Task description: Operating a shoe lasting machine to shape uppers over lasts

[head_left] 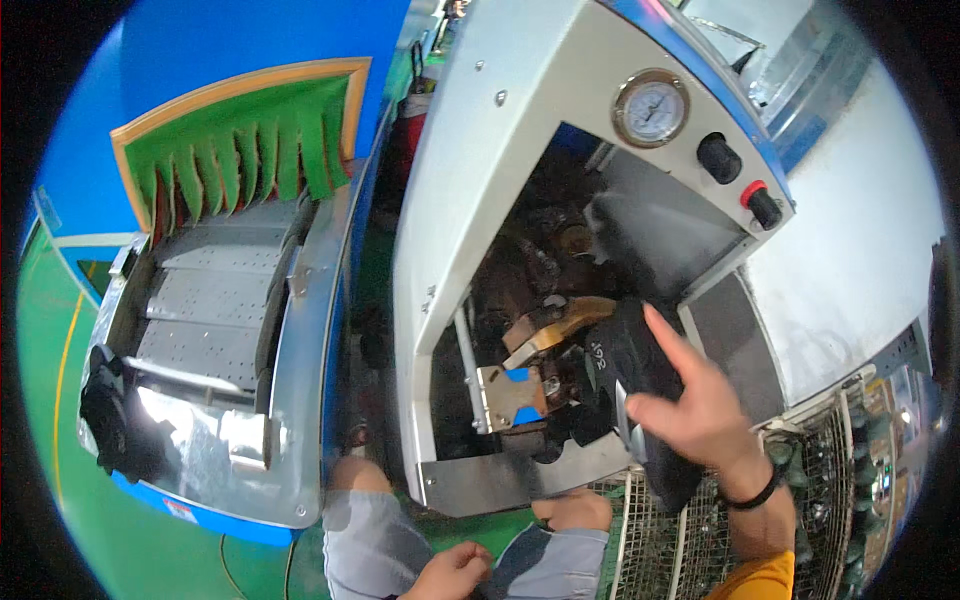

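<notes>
My right hand [700,410] grips a black shoe [655,385] at the front opening of a white-grey machine [450,210]. The index finger stretches along the shoe and the thumb presses near a shiny pale strip. Pale handwritten marks show on the shoe's side. Its inner end is close to a curved brass-coloured part [565,330] inside the machine. A metal plate with blue patches [512,396] sits left of the shoe. Low in the middle, my left hand [452,573] rests over my lap with its fingers curled, and nothing shows in it.
A pressure gauge [651,108] and black knobs [719,158] are on the machine's front. At left stands a conveyor [215,290] with a green strip curtain [240,150], and a black item [120,420] on its near end. Wire racks [700,540] with dark green pieces stand at lower right.
</notes>
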A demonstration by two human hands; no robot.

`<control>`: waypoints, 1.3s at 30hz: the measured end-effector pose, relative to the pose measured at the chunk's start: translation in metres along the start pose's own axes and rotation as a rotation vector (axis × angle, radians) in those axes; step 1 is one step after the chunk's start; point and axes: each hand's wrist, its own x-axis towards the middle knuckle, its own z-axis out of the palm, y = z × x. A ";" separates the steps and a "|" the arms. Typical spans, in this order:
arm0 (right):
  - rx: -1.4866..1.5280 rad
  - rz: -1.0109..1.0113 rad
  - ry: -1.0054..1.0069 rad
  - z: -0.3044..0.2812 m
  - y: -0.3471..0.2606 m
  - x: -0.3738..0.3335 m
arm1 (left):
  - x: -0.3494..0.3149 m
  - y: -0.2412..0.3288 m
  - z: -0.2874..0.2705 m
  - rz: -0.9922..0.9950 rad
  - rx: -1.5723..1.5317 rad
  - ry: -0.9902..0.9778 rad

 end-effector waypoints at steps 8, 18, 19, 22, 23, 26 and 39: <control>0.302 0.038 0.086 0.060 0.057 -0.090 | -0.009 0.039 0.027 0.026 0.236 -0.093; 1.422 0.393 0.110 0.174 0.095 -0.227 | -0.037 0.038 0.057 0.129 0.095 0.094; 1.584 0.408 0.297 0.176 0.073 -0.230 | -0.041 0.045 0.064 0.276 0.232 0.093; 2.040 0.456 0.379 0.167 0.035 -0.227 | -0.053 0.065 0.068 0.502 0.281 0.053; 1.965 0.316 0.415 0.162 0.033 -0.220 | -0.054 0.066 0.068 0.553 0.286 0.043; 1.980 0.218 0.442 0.141 0.020 -0.206 | -0.058 0.070 0.072 0.654 0.307 0.017; 0.790 0.006 0.204 -0.007 -0.005 -0.091 | 0.021 0.108 0.095 0.454 0.076 -0.123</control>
